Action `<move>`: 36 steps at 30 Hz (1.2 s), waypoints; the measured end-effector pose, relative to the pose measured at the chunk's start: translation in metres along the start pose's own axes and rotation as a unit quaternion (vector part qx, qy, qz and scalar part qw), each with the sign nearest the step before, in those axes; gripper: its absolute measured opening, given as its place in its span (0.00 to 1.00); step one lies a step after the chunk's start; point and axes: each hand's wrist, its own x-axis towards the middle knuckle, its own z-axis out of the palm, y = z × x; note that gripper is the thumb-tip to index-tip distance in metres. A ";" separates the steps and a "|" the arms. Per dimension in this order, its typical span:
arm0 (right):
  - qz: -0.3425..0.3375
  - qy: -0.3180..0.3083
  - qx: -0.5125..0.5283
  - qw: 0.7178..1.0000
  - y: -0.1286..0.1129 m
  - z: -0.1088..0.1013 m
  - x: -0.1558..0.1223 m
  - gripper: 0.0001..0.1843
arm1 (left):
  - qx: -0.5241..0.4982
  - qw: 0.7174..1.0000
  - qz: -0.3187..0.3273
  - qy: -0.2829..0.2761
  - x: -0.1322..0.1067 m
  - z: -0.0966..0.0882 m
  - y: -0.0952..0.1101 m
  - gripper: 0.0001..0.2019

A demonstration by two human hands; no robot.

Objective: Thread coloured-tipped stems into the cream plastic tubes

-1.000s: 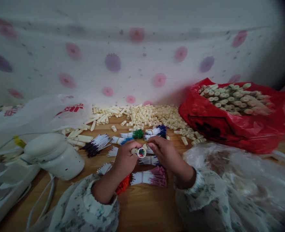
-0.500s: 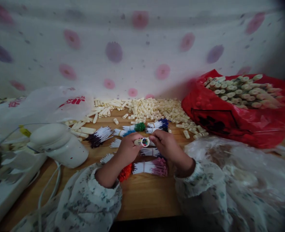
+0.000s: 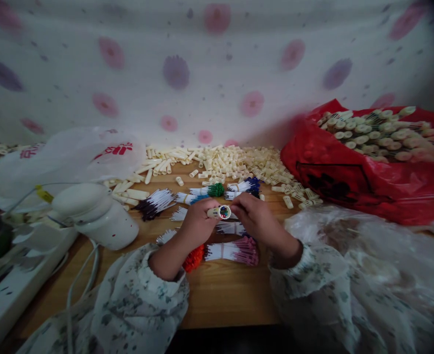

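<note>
My left hand (image 3: 196, 227) is closed around a small cream tube (image 3: 221, 212) whose open end shows several coloured tips inside. My right hand (image 3: 255, 220) is curled just right of the tube's mouth, fingertips pinched close to it; what they hold is too small to make out. Under and around the hands lie bundles of thin white sticks with coloured tips: pink (image 3: 235, 250), red-orange (image 3: 194, 257), green (image 3: 212, 190), blue (image 3: 244, 187) and dark purple (image 3: 153, 203). They rest on a wooden table (image 3: 220, 295).
A heap of short cream tubes (image 3: 224, 164) lies at the back. A red plastic bag (image 3: 353, 182) of filled tubes sits right, a clear plastic bag (image 3: 364, 260) in front of it. Left are a white bag (image 3: 62, 164), a white lamp (image 3: 91, 219) and cables.
Both hands stay together at the tube. The camera has tilted, so the whole scene sits slightly higher and farther right in view.
</note>
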 end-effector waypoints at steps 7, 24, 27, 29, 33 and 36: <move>-0.031 0.007 0.038 0.999 -0.001 -0.002 0.000 0.07 | 0.002 1.000 0.002 -0.001 0.000 0.000 -0.002 0.06; -0.059 0.041 0.033 0.997 -0.002 -0.001 -0.001 0.05 | -0.046 0.999 0.000 0.002 0.000 0.000 0.001 0.08; -0.039 0.052 -0.007 0.998 -0.003 -0.001 -0.002 0.10 | -0.040 0.999 0.011 -0.005 -0.001 -0.001 0.005 0.09; -0.027 0.056 -0.024 0.998 -0.004 -0.002 -0.002 0.10 | -0.039 0.999 0.011 -0.003 -0.002 -0.002 0.006 0.09; -0.067 0.043 0.025 0.997 -0.004 -0.003 -0.002 0.05 | -0.040 0.999 0.020 0.011 -0.002 -0.001 0.004 0.07; -0.047 0.052 0.011 0.998 -0.007 -0.001 -0.001 0.07 | -0.035 0.999 0.036 0.015 -0.002 -0.001 0.003 0.07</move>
